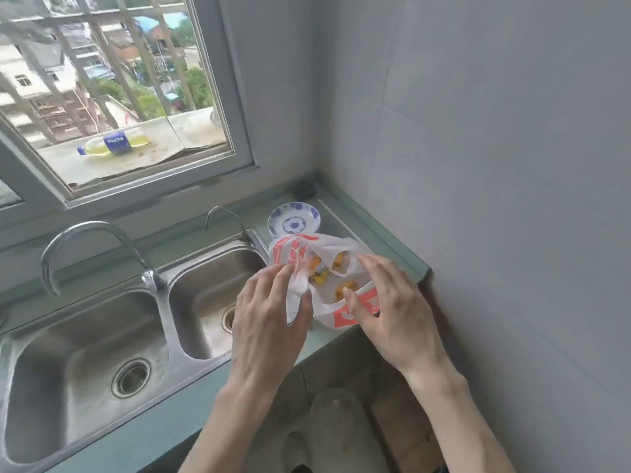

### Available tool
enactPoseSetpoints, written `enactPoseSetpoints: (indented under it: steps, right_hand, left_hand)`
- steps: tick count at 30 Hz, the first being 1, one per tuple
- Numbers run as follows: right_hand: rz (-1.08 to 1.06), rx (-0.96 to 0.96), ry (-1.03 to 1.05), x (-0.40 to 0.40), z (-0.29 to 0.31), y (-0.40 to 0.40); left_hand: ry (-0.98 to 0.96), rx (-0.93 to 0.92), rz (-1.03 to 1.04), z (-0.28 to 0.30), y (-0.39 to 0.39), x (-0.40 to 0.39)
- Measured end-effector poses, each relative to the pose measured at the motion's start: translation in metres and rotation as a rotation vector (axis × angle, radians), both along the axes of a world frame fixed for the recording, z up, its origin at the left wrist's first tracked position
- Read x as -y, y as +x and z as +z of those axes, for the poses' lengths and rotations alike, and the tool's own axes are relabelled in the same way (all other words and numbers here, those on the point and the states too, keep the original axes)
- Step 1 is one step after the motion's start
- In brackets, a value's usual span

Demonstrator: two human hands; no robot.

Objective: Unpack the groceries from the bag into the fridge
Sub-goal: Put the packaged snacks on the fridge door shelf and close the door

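Both hands are on the plastic bag (324,285), and I am pulling its mouth apart: my left hand (269,322) pinches the near left edge between thumb and fingers, my right hand (392,302) hooks the right edge with its thumb, fingers loosely spread. Between my hands the bag sits on the counter (406,264), and inside I see yellow and orange groceries (321,273), too blurred to name. Nothing looks unpacked yet, so I judge this the very start. No fridge is in view. Just beyond my grip stands a blue-patterned dish (293,220); left of it lies the sink (85,353).
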State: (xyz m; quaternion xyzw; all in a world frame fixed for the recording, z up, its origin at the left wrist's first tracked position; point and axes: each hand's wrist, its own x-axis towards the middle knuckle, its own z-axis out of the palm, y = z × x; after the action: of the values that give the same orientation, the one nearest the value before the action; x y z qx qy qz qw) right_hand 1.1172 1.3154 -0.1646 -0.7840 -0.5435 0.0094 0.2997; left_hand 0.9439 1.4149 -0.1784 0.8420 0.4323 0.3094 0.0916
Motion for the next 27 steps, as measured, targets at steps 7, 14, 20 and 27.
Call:
enactPoseSetpoints:
  steps: [7,14,20,27]
  right_hand:
    - [-0.074,-0.107,-0.116,-0.073,-0.042,0.017]
    - [-0.035,-0.207,-0.435,-0.126,-0.090,0.043]
    - [-0.027,-0.228,-0.663,-0.172,-0.131,0.093]
    - [-0.039,-0.228,-0.560,-0.197,-0.145,0.137]
  left_hand:
    - [-0.073,-0.064,-0.118,-0.030,0.028,-0.102]
    - [-0.219,-0.180,-0.266,-0.085,0.060,-0.140]
    - [-0.301,-0.221,-0.322,-0.122,0.091,-0.157]
    - [-0.376,-0.241,-0.290,-0.145,0.127,-0.186]
